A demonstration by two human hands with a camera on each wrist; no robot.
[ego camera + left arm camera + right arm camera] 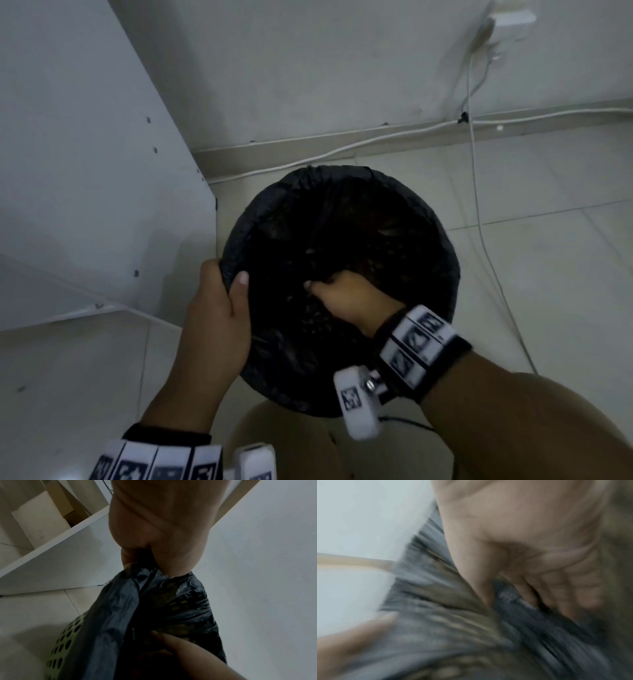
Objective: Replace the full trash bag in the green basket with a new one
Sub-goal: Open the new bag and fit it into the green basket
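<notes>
Overhead and wrist views of a bag change at floor level. The green basket (68, 646), a perforated plastic bin, is standing on a floor of pale glossy tiles (534, 260), in a corner of the room just beside a white cabinet panel (85, 164) and near the white wall (308, 68). A black trash bag (342, 219) is lining the basket, its edge folded down over the rim so that from the head view the green wall is hidden. The left hand (214, 329) is gripping the bag's edge at the near-left rim, thumb lying inside and fingers curled round the outside; the left wrist view is showing the plastic bunching at that grip. The right hand (346, 294) is reaching down inside the bag with its fingers curled into the black film; the right wrist view is heavily blurred, so whether plastic is actually pinched cannot be told for certain. A low skirting strip (376, 137) is running along the foot of the wall, a white cable (308, 156) is lying along it, and a second cable (479, 212) is dropping from a white adapter (510, 19) on the wall and trailing across the tiles to the right of the basket. Marker-patterned bands are showing on both wrists.
</notes>
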